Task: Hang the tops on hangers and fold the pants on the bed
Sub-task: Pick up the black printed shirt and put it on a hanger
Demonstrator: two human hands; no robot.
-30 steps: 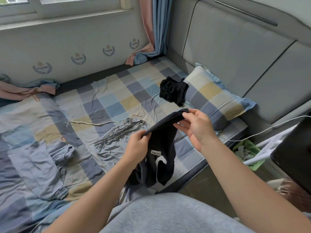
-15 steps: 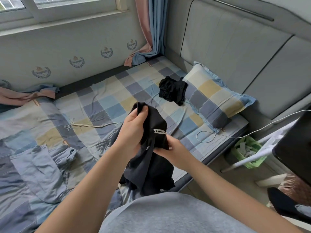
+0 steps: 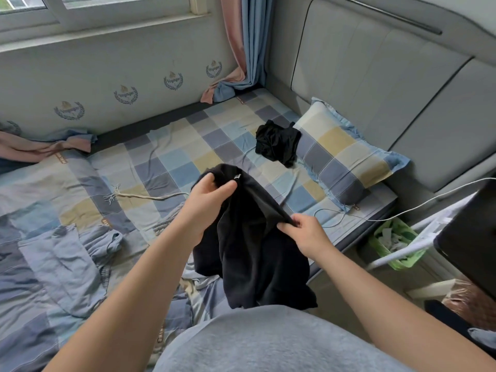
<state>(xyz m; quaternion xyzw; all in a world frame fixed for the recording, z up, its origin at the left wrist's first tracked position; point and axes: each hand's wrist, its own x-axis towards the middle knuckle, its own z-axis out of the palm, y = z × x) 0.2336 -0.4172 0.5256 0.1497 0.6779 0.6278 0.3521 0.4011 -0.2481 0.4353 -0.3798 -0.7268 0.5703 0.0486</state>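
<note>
Gripping black garment (image 3: 249, 253): left hand (image 3: 206, 202) clutches top edge, right hand (image 3: 308, 234) pinches fold

Checked pillow (image 3: 346, 157), blue, yellow, grey squares, lying flat against grey padded headboard (image 3: 375, 76). Window (image 3: 94, 9) up top, white frame. Curtain (image 3: 247, 41), pink and blue, hanging in corner, bottom bunched up. Another pink and blue curtain end (image 3: 40, 146) bunched at far left. Pale wall (image 3: 80, 68) under window, row of little blue crests (image 3: 125, 94) on it. Thin white cable (image 3: 429, 202) coming from right, passing pillow corner, ending in loop. Green basket (image 3: 394, 245) on floor (image 3: 349, 275), white scraps (image 3: 386, 234) inside. White rack bars (image 3: 408, 251) cross in front of basket. Big black flat thing (image 3: 472, 237) at right edge, can't tell what.
</note>
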